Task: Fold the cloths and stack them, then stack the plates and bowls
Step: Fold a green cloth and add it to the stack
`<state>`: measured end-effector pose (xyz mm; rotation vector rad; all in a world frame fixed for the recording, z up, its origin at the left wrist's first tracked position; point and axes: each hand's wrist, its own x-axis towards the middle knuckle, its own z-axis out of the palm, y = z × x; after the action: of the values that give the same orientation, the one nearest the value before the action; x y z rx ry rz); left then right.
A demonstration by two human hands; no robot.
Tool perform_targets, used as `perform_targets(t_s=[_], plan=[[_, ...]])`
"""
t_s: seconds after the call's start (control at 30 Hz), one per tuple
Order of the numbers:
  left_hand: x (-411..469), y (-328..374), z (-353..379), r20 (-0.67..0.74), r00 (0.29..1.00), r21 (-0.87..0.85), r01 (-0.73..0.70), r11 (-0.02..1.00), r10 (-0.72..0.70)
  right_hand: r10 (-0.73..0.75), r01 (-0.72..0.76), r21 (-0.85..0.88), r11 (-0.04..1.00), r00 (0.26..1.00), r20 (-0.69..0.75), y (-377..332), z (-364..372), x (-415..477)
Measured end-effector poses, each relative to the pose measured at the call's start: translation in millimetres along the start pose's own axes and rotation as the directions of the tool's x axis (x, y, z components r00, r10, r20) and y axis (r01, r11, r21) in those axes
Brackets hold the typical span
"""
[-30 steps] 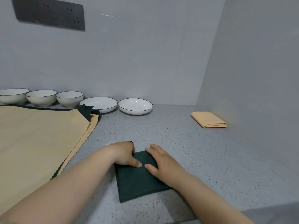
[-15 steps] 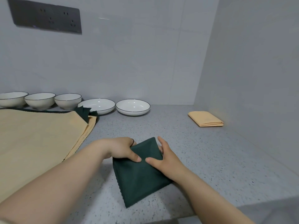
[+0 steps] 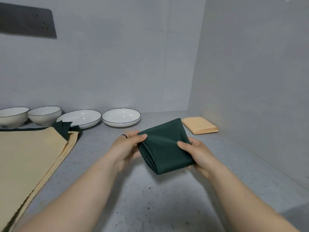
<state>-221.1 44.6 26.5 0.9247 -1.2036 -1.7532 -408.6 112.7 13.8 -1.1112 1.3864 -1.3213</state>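
A folded dark green cloth (image 3: 164,144) is held up above the grey counter (image 3: 167,198). My left hand (image 3: 127,148) pinches its left edge, thumb on top. My right hand (image 3: 195,151) grips its right edge, thumb on top and fingers underneath. A folded yellow cloth (image 3: 199,125) lies by the right wall. Unfolded yellow cloths (image 3: 28,158) lie spread at the left, with green cloth corners (image 3: 64,128) sticking out from under them. Two white bowls (image 3: 44,115) and two white plates (image 3: 121,117) stand along the back wall.
Grey walls close off the back and the right side. A dark socket panel (image 3: 26,22) hangs on the back wall at upper left. Bare counter lies between the spread cloths and the right wall.
Both hands have lifted the folded green cloth off the counter and carried it up and toward the far right. The view has shifted right, so the leftmost bowl is out of frame.
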Motion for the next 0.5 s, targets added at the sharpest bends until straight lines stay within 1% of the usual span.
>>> perform_targets(t_s=[0.07,0.1,0.17,0.23,0.27,0.33,0.43,0.5], plan=[[13,-11,14,0.008,0.999,-0.065,0.037,0.997,-0.037,0.020,-0.020,-0.015,1.000,1.000,-0.007,1,-17,8],[21,-16,21,0.008,0.998,-0.061,0.066,0.996,-0.065,0.039,-0.039,-0.024,0.999,0.999,0.010,1,-28,14],[35,-22,31,0.023,0.992,0.035,0.126,0.991,-0.126,0.092,-0.087,-0.057,0.995,0.992,0.084,-1,-49,22],[46,-25,39,0.112,0.975,0.140,0.177,0.974,-0.194,0.151,-0.136,-0.110,0.985,0.978,0.144,-4,-66,31],[51,-27,43,0.156,0.963,0.165,0.193,0.967,-0.219,0.168,-0.149,-0.128,0.980,0.975,0.147,-4,-74,35],[68,-31,56,0.193,0.955,0.148,0.199,0.969,-0.225,0.170,-0.157,-0.114,0.981,0.979,0.113,-5,-90,49],[99,-34,76,0.100,0.981,0.028,0.162,0.986,-0.164,0.131,-0.129,-0.077,0.989,0.991,0.030,-5,-109,71],[117,-34,90,0.035,0.988,-0.065,0.150,0.987,-0.148,0.089,-0.093,-0.066,0.994,0.994,-0.058,-5,-119,89]])
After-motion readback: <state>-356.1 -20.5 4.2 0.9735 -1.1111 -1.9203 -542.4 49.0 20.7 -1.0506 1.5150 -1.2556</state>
